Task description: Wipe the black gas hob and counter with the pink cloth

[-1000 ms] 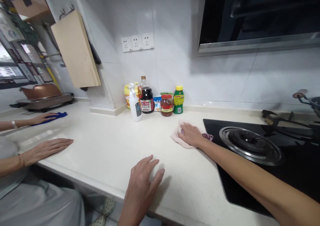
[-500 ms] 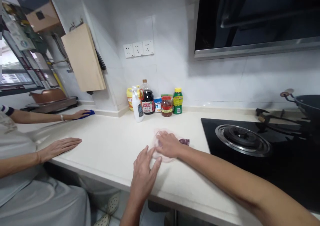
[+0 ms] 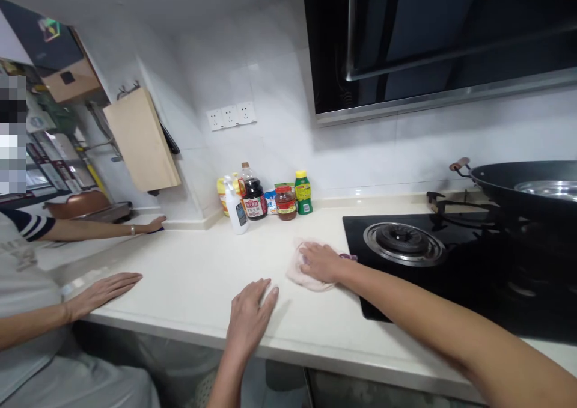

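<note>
Pink cloth: spread on the white counter, just left of the cooktop; a purple patch shows by the wrist, at the cooktop's left edge.
Right hand: palm down on the cloth, fingers bent onto it, holding it against the counter left of the cooktop.
Left hand: farther left of the cooktop than the cloth, thumb held wide of the loosely spread fingers; whether it touches the counter is hard to tell.
Spray bottle, dark sauce bottle, red-lidded jar, green bottle: upright, behind and left of the cooktop.
Wok: over the cooktop's right part.
Range hood: above the cooktop.
Co-worker's hands: both well left of the cooktop, the nearer one flat on the counter.
</note>
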{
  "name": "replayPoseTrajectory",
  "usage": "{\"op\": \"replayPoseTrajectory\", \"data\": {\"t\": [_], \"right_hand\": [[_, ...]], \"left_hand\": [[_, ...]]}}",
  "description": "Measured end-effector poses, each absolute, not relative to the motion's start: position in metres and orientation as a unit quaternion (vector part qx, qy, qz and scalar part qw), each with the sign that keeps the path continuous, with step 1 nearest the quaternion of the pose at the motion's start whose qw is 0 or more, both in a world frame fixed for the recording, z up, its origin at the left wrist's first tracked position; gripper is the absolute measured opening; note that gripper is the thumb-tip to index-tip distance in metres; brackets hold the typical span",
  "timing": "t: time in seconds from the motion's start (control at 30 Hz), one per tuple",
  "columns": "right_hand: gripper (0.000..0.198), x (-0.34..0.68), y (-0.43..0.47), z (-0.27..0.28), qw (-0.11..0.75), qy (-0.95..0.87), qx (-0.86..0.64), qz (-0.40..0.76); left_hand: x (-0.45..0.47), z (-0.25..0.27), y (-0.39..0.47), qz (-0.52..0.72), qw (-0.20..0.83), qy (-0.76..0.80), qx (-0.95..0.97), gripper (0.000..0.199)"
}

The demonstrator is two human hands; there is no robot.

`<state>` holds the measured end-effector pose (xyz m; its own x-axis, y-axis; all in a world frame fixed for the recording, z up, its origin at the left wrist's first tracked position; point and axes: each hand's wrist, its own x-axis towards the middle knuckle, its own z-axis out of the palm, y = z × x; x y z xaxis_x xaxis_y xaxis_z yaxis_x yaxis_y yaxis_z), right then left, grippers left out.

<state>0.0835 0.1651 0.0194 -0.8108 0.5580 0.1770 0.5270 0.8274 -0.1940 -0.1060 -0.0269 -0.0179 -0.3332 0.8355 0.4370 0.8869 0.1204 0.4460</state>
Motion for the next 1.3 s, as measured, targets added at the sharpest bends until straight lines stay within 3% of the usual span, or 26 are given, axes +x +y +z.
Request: {"op": "replayPoseTrajectory", "data": {"t": [0.2, 0.4, 0.8, 1.07, 1.3], "right_hand": [[0.048, 0.13, 0.193, 0.021, 0.114, -0.914, -0.389, 0.022], [0.049, 0.097, 0.165, 0.014, 0.119, -0.904, -0.409, 0.033], [0.065, -0.02, 0.049, 0.02, 0.081, -0.977, -0.145, 0.136], [0.05, 0.028, 0.063, 0.044, 0.106, -0.974, -0.091, 0.178], [0.057, 0.17, 0.06, 0.031, 0.162, -0.948, -0.219, 0.166]], "left_hand": [[-0.101, -0.013, -0.028, -0.324, 0.034, -0.749, -0.576, 0.051], [-0.1, -0.012, -0.027, -0.375, 0.004, -0.726, -0.576, 0.053], [-0.121, -0.016, -0.026, -0.487, 0.02, -0.681, -0.547, 0.052], [-0.115, 0.014, -0.04, -0.305, -0.057, -0.731, -0.608, 0.058], [-0.084, 0.024, -0.026, -0.118, 0.091, -0.784, -0.603, 0.054]]}}
